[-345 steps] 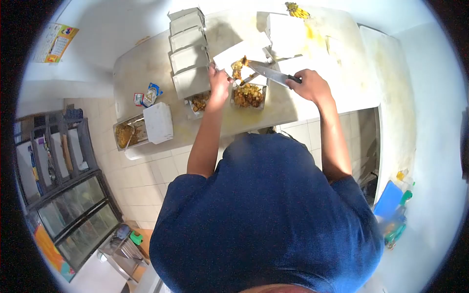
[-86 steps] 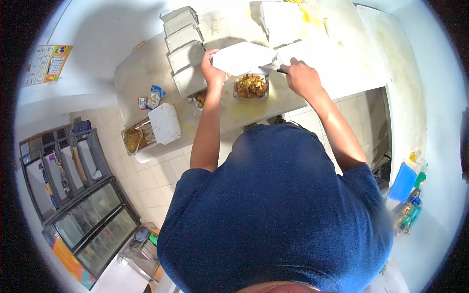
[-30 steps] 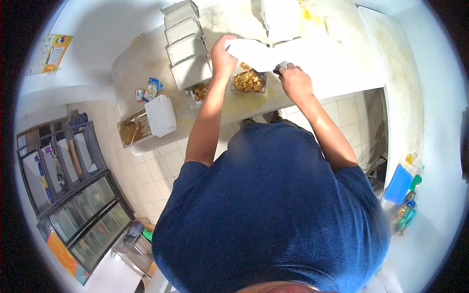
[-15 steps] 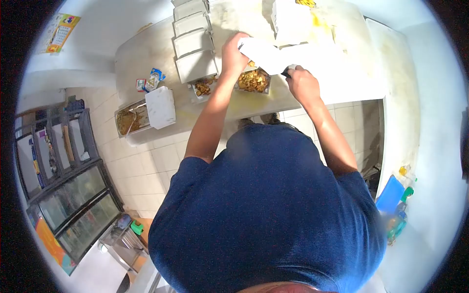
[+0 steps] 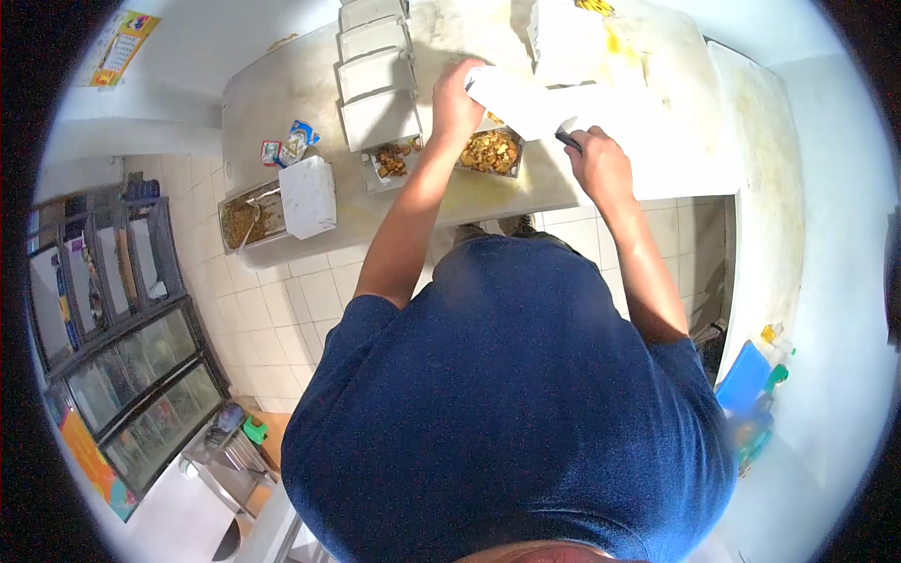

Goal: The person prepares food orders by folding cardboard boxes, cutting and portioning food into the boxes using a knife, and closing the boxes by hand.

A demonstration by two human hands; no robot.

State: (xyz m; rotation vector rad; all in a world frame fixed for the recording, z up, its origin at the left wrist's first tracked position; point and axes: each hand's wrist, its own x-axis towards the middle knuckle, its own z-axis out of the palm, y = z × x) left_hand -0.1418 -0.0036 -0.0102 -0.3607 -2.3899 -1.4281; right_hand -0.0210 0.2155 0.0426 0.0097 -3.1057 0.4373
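Near: your right hand (image 5: 601,167) grips a knife (image 5: 569,141) by its black handle | food box (image 5: 491,153) sits on the table (image 5: 526,190) | your left hand (image 5: 457,101) grips a flat white thing (image 5: 514,101) | left, white boxes (image 5: 377,77) in a row | far: bananas (image 5: 595,7)

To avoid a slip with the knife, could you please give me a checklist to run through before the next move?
1. Left hand has the white piece by its edge: ok.
2. Right hand is closed on the black handle: ok.
3. Blade is apart from the left hand: ok.
4. Blade is free of the white piece: cannot tell, glare hides where they meet.
5. Food below the white piece is fully in view: not ok, it is partly covered.
6. Pan is fully covered: not ok, food shows at one end.
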